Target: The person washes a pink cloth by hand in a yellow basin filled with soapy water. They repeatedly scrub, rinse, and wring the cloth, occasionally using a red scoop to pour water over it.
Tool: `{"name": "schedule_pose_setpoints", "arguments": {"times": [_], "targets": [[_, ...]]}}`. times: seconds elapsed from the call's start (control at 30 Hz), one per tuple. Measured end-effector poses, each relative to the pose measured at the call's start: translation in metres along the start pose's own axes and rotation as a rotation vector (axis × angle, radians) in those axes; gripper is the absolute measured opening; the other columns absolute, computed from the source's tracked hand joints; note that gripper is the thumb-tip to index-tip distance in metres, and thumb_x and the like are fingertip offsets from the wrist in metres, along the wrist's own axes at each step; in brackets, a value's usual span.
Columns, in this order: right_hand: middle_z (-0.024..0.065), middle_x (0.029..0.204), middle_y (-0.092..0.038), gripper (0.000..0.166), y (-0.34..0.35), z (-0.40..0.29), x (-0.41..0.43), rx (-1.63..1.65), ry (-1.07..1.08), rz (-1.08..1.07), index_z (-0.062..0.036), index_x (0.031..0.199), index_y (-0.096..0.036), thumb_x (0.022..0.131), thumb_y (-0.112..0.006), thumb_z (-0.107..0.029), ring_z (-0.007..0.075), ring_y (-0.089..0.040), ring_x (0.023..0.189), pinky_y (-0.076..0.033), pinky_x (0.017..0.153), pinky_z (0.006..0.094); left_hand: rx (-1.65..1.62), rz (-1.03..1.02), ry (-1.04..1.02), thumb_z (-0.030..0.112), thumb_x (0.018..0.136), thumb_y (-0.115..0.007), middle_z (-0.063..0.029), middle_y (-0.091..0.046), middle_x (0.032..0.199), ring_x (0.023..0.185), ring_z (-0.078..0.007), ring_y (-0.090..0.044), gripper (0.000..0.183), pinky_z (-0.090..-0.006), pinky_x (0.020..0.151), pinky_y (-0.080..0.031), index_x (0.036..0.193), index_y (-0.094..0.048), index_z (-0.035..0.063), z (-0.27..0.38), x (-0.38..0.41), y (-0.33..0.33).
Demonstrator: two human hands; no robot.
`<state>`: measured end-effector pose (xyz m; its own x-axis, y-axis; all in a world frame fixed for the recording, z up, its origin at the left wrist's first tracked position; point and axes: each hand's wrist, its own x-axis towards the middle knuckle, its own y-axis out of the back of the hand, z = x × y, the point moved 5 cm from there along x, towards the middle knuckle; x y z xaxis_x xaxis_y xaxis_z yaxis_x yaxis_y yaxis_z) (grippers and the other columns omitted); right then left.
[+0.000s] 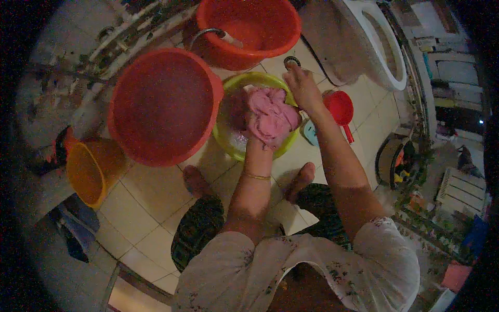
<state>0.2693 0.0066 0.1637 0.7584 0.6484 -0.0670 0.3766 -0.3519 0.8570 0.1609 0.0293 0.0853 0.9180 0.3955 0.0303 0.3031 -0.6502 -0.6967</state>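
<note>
A bunched pink cloth (273, 113) lies over a lime-green basin (228, 150), covering most of my left hand (255, 121). The fingers of that hand are hidden in its folds. Inside the basin, a darker patch and some suds show beside the cloth. My right hand (304, 89) is above the basin's right rim with its fingers bent. At its fingertips is a small round dark object (291, 61) with a pale edge; whether the hand holds it or it lies on the floor beyond, I cannot tell. A red dipper (340, 107) and a light blue tub (310, 132) stand right of the basin.
A large red basin (213, 117) stands at the left, and another orange-red tub (253, 54) with a hose over its rim is beyond. An orange bucket (87, 171) tilts at far left. My feet (302, 181) flank the near side on floor tiles (146, 199).
</note>
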Motion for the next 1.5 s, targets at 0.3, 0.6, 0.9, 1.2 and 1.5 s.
{"name": "schedule_pose_setpoints", "arguments": {"times": [0.3, 0.6, 0.9, 1.2, 1.5], "targets": [[0.0154, 0.112, -0.048, 0.048, -0.096, 0.059, -0.097, 0.864, -0.328, -0.008, -0.0061, 0.121, -0.043, 0.087, -0.049, -0.038, 0.027, -0.048, 0.102, -0.04, 0.087, 0.0391, 1.464, -0.128, -0.112, 0.028, 0.091, -0.034, -0.0056, -0.047, 0.115, 0.107, -0.0207, -0.044, 0.038, -0.0374, 0.092, -0.036, 0.122, -0.04, 0.008, 0.022, 0.01, 0.001], [0.0073, 0.113, -0.055, 0.059, -0.094, 0.048, -0.106, 1.637, -0.606, -0.367, -0.0098, 0.129, -0.038, 0.086, -0.048, -0.049, 0.0202, -0.057, 0.087, -0.048, 0.076, 0.0348, 1.77, 0.102, -0.268, 0.028, 0.091, -0.036, -0.0088, -0.048, 0.116, 0.108, -0.0234, -0.046, 0.037, -0.0364, 0.095, -0.037, 0.121, -0.041, 0.0073, 0.0, -0.01, -0.043], [0.0124, 0.109, -0.054, 0.05, -0.01, 0.053, -0.068, 1.263, -0.299, -0.045, -0.0123, 0.128, -0.04, 0.088, -0.048, -0.042, 0.0182, -0.056, 0.083, -0.049, 0.066, 0.0281, 1.629, -0.017, -0.186, 0.03, 0.092, -0.033, -0.0084, -0.046, 0.119, 0.11, -0.0228, -0.044, 0.038, -0.0358, 0.096, -0.036, 0.122, -0.039, 0.0073, -0.014, 0.006, -0.039], [0.0159, 0.111, -0.049, 0.041, -0.034, 0.012, -0.087, 0.076, 0.102, 0.095, -0.0116, 0.112, -0.053, 0.074, -0.062, -0.025, 0.036, -0.046, 0.103, -0.04, 0.088, 0.0432, 1.029, 0.002, -0.078, 0.033, 0.092, -0.03, -0.0066, -0.042, 0.124, 0.114, -0.0207, -0.04, 0.042, -0.0356, 0.097, -0.035, 0.125, -0.035, 0.0082, 0.0, 0.001, 0.017], [0.0176, 0.106, -0.051, 0.048, -0.061, 0.039, -0.097, 0.09, 0.077, 0.202, -0.0176, 0.118, -0.051, 0.073, -0.063, -0.027, 0.0364, -0.049, 0.097, -0.043, 0.084, 0.0438, 0.993, 0.153, 0.018, 0.034, 0.092, -0.03, -0.0064, -0.041, 0.125, 0.114, -0.0206, -0.04, 0.042, -0.0356, 0.097, -0.035, 0.125, -0.035, 0.0082, 0.028, -0.006, 0.036]]}}
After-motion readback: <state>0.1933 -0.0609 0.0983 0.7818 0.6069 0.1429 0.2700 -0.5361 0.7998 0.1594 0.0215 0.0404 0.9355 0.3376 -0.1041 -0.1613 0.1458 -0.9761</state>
